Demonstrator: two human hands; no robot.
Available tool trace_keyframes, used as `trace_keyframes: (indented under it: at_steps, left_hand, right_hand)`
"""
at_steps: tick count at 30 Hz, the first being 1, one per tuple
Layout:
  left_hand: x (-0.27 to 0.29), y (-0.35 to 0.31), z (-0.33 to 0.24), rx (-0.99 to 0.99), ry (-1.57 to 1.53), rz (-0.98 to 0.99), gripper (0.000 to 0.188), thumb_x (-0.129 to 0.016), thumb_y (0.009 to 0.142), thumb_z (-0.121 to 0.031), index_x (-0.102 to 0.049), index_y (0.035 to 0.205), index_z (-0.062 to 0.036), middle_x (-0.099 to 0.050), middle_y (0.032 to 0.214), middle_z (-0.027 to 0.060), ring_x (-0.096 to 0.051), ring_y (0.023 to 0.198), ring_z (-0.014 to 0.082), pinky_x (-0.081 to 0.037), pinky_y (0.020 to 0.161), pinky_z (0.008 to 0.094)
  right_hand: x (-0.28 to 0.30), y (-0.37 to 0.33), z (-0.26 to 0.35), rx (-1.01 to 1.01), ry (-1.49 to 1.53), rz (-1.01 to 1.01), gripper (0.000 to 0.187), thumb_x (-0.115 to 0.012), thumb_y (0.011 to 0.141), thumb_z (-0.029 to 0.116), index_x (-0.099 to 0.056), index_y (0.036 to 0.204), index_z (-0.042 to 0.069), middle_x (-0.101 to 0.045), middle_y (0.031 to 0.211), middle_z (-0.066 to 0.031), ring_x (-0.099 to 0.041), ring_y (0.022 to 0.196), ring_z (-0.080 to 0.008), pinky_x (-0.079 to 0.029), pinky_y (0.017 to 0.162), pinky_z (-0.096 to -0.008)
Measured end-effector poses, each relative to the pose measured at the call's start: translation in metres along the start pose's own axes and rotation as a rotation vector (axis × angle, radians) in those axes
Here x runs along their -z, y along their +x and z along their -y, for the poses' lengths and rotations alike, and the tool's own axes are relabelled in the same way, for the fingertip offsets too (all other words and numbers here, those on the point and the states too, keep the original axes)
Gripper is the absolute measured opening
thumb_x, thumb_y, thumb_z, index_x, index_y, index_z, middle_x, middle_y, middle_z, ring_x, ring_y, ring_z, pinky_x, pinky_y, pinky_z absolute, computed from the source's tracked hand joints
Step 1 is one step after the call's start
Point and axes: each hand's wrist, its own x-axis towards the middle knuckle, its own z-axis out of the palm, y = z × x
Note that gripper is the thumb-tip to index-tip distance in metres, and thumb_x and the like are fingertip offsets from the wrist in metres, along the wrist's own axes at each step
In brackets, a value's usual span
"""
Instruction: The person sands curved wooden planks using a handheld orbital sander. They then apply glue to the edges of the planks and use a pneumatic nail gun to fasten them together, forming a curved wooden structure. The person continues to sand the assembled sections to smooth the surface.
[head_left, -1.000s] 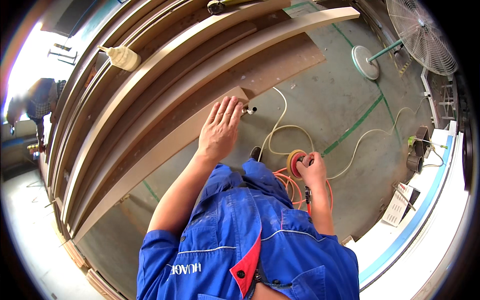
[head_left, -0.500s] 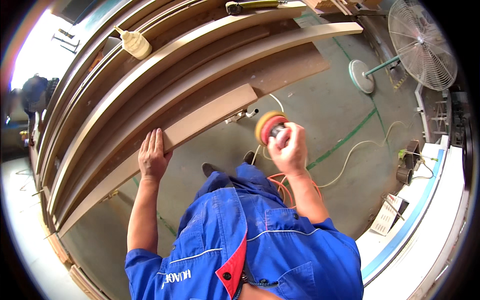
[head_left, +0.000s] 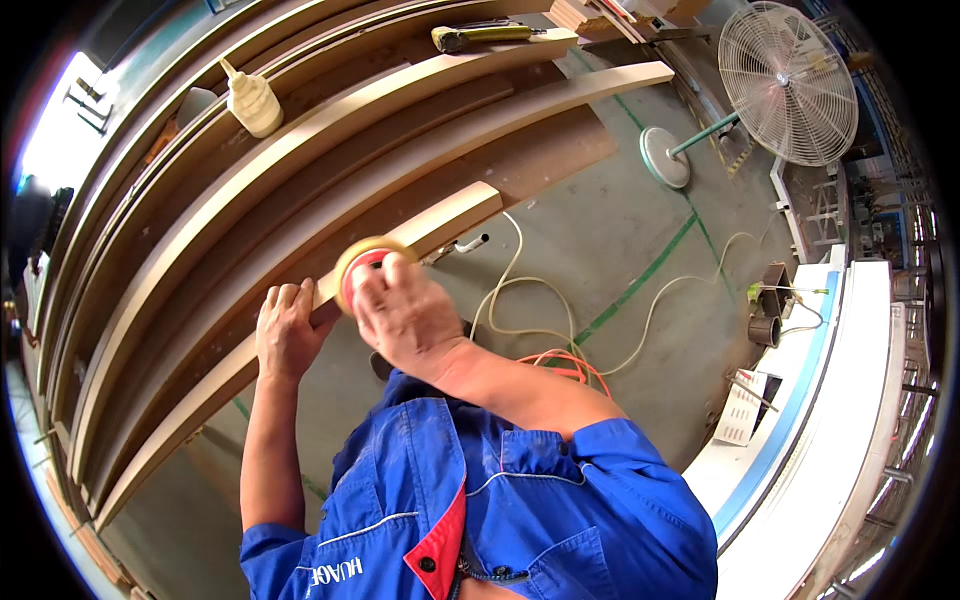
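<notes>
My right hand (head_left: 415, 318) is wrapped around a round power sander (head_left: 362, 262) with a yellow pad and a red body. The sander is tilted up on its edge, at the near side of a long pale wooden board (head_left: 452, 216); whether the pad touches the wood I cannot tell. To the left of it, my left hand (head_left: 288, 328) grips the same board. Its fingers bend over the top and its thumb lies toward the near edge. The board's underside is hidden.
Several long wooden boards (head_left: 330, 196) lie beyond in rows. A white squeeze bottle (head_left: 253, 104) and a yellow-handled tool (head_left: 485, 36) rest on them. A standing fan (head_left: 785, 82) is at far right. Pale hose (head_left: 520, 332) and orange hose (head_left: 560, 374) loop over the floor.
My right hand has brought the sander left from over the floor to the board, near my left hand. My left hand's fingers, flat before, are now bent over the board. The view has shifted.
</notes>
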Motion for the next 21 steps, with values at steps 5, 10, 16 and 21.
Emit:
trace_keyframes:
  at_steps: [5, 10, 16, 21]
  left_hand:
    - [0.006, 0.003, 0.0, 0.0, 0.008, 0.023, 0.062, -0.089, 0.076, -0.033, -0.068, 0.124, 0.0003, -0.066, 0.104, 0.0125, -0.062, 0.101, 0.0336, -0.052, 0.09, 0.0448]
    - [0.006, 0.006, 0.001, 0.007, -0.006, 0.024, 0.065, -0.089, 0.077, -0.034, -0.069, 0.127, 0.0018, -0.066, 0.105, 0.012, -0.062, 0.103, 0.0325, -0.052, 0.091, 0.0445]
    - [0.003, 0.006, 0.006, -0.001, 0.021, 0.031, 0.067, -0.089, 0.077, -0.039, -0.068, 0.127, 0.0016, -0.066, 0.106, 0.012, -0.061, 0.103, 0.0324, -0.051, 0.09, 0.0439]
    - [-0.003, 0.005, 0.012, -0.028, 0.0, 0.0, 0.069, -0.089, 0.076, -0.04, -0.068, 0.127, 0.0019, -0.066, 0.106, 0.0117, -0.061, 0.102, 0.032, -0.051, 0.089, 0.0442]
  right_hand:
    - [0.017, 0.007, -0.089, -0.241, -0.04, -0.079, 0.042, -0.071, 0.092, 0.024, -0.055, 0.127, 0.008, -0.059, 0.114, -0.0218, -0.065, 0.102, -0.0413, -0.059, 0.082, -0.0505]
    - [0.049, 0.014, -0.169, -0.457, -0.082, -0.119, 0.048, -0.075, 0.089, 0.028, -0.053, 0.128, 0.011, -0.061, 0.113, -0.0207, -0.066, 0.106, -0.0426, -0.058, 0.088, -0.0516]
    - [0.019, 0.009, -0.065, -0.258, -0.03, 0.022, 0.04, -0.068, 0.092, 0.025, -0.054, 0.124, 0.005, -0.059, 0.108, -0.0218, -0.066, 0.099, -0.0399, -0.061, 0.078, -0.0486]
    - [0.004, 0.03, 0.009, -0.182, -0.026, 0.197, 0.046, -0.072, 0.093, 0.029, -0.055, 0.125, 0.002, -0.06, 0.111, -0.024, -0.069, 0.099, -0.0412, -0.062, 0.083, -0.0491]
